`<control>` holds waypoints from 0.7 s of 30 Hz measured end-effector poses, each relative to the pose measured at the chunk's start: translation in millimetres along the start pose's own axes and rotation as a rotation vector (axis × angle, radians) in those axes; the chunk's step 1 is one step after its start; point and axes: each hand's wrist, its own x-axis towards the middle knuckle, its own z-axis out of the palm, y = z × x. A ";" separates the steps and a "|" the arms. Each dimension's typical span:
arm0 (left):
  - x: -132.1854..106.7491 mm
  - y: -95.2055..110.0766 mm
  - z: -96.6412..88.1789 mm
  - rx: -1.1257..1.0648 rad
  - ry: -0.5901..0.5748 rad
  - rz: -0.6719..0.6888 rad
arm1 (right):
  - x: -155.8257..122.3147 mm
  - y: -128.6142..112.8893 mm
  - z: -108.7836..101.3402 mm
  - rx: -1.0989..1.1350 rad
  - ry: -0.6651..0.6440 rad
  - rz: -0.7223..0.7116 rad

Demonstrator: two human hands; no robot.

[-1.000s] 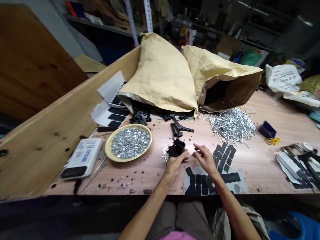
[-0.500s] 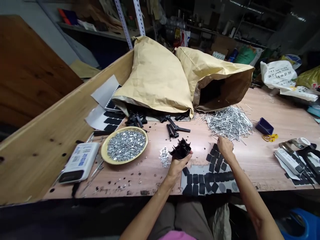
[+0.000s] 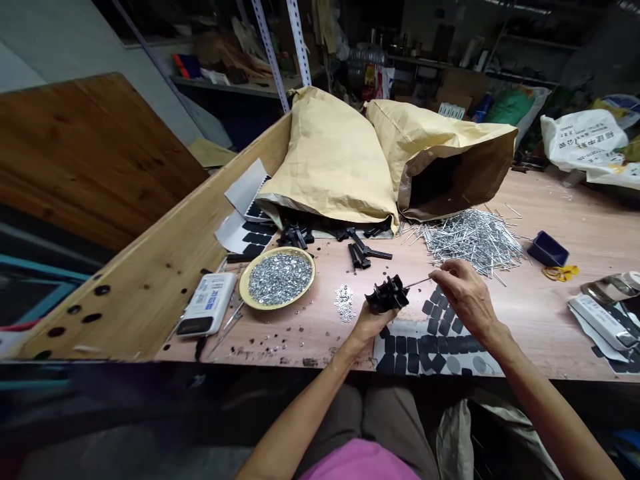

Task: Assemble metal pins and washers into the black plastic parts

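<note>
Over the near part of the surface (image 3: 543, 333), I have both forearms stretched forward from the bottom of the head view, angled toward each other. The left hand (image 3: 369, 324) sits lower, its fingers closed around the underside of one black pronged part (image 3: 387, 295); whether that is a single piece or several nested together, I cannot tell. The right hand (image 3: 467, 297) is a little farther out, back uppermost, thumb and fingertips pinching the outer end of one thin rod (image 3: 420, 283). This rod bridges the gap between the two hands, its long axis running mostly across my view, the free end pointing left and slightly toward me at the right side of the black part. I cannot tell whether it goes inside.

Left of the left hand lies one small heap of washers (image 3: 345, 303), too many to count; beyond the right hand, one pile of loose rods (image 3: 477, 240). Farther out are one yellow bowl (image 3: 273, 307) filled with small shiny pieces, one navy box (image 3: 549, 249) and two paper sacks (image 3: 330, 157).
</note>
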 end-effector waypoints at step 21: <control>-10.5 9.6 13.3 -0.121 -0.224 -0.032 | -21.0 87.8 80.3 -0.132 -0.403 0.194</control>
